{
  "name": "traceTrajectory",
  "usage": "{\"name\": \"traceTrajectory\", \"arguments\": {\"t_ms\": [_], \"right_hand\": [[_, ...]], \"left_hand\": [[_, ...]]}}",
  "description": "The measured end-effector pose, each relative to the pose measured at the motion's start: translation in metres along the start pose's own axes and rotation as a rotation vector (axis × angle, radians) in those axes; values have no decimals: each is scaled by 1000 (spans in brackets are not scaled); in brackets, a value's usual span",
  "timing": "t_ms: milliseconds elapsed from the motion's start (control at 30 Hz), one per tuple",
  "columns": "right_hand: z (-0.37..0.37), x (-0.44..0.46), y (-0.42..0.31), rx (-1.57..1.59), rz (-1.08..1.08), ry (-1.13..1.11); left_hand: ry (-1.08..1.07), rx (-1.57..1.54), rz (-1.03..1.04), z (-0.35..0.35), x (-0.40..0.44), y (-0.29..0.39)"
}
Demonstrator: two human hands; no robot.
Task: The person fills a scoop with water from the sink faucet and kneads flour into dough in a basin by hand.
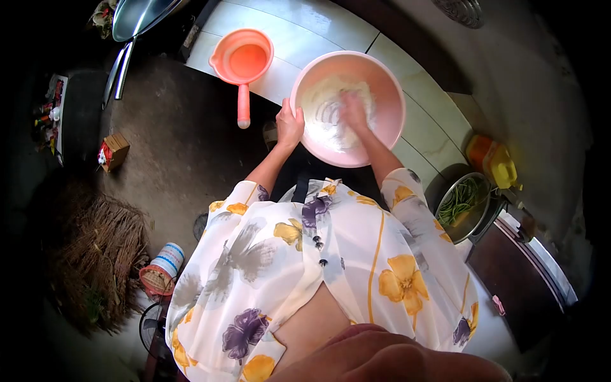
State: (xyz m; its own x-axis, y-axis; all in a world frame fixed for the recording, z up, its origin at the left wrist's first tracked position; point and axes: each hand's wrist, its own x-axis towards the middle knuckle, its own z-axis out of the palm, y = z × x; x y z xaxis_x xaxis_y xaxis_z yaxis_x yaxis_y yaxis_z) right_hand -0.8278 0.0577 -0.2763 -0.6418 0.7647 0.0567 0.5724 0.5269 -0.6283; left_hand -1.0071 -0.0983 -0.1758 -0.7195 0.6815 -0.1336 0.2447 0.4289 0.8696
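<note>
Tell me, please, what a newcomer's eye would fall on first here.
It would likely be the pink bowl at the counter's edge, the right hand in its white mix, the left hand at its rim. Next comes the orange dipper on the left, handle jutting past that edge. The floral shirt below also stands out.

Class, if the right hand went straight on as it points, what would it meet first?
Likely the white powder in the bowl; the right hand may already touch it, depth being unclear.
</note>
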Motion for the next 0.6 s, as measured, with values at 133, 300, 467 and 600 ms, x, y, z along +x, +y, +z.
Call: {"name": "traceTrajectory", "arguments": {"t_ms": [133, 300, 467, 600], "right_hand": [[-4, -30, -20, 258, 120, -253], [-55, -37, -22, 1, 522, -233], [-5, -27, -67, 331, 368, -281], [-18, 19, -17, 187, 326, -35]], "left_hand": [[-10, -31, 5, -1, 0, 3], [-6, 7, -4, 2, 0, 2], [-140, -23, -89, -7, 2, 5], [34, 344, -6, -64, 11, 27]]}}
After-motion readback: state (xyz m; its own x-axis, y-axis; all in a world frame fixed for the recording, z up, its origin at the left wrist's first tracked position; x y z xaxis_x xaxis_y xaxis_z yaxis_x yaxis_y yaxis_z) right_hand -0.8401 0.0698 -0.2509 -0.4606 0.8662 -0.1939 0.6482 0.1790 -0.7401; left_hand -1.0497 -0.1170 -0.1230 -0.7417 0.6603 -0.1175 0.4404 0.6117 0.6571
